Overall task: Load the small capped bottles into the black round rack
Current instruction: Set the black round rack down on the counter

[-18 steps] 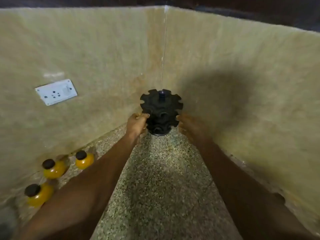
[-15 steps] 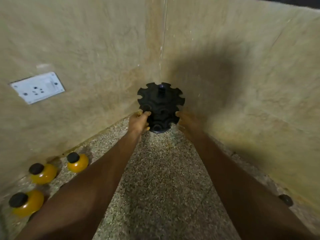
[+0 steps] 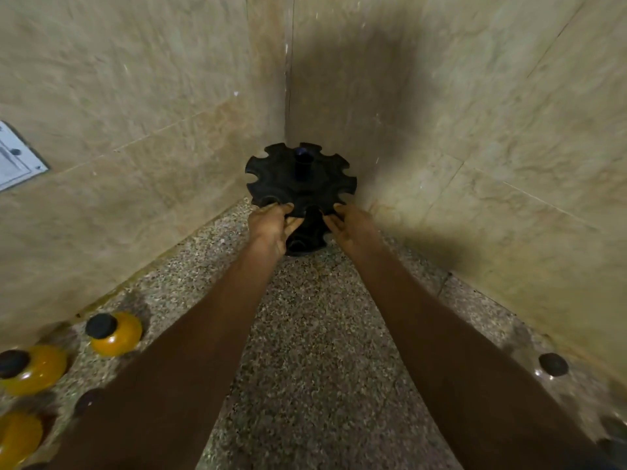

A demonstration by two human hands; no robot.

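The black round rack (image 3: pixel 300 178) stands in the far corner of the speckled counter, its notched top disc empty and a short post rising from its middle. My left hand (image 3: pixel 271 228) grips the disc's near left edge, thumb on top. My right hand (image 3: pixel 353 228) grips the near right edge the same way. Small yellow bottles with black caps stand along the left wall: one (image 3: pixel 115 332) nearest the rack, another (image 3: pixel 30 368) behind it, a third (image 3: pixel 17 439) at the lower left edge.
Beige stone walls meet right behind the rack. A white socket plate (image 3: pixel 15 157) is set in the left wall. A black cap (image 3: pixel 553 364) lies by the right wall. A dark cap (image 3: pixel 87 400) peeks out beside my left forearm.
The view has tilted down and come closer. Both hands have closed in from the rack's sides onto the front edge of its top disc. The rack stays in the corner.
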